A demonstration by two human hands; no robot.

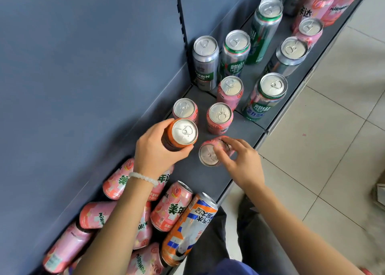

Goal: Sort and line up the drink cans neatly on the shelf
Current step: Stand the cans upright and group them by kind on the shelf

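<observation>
A shop aisle: a low grey metal display shelf [210, 176] with a slotted upright [181, 14] carries branded drink cans [205, 63] above a pale tiled floor [333, 129].

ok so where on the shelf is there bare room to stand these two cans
Bare shelf lies near the right hand, between the tilted pink can and the heap of lying cans. A narrower strip runs along the front edge beside the green Laoshan can. Behind the left hand with its orange can, upright cans crowd together.
</observation>
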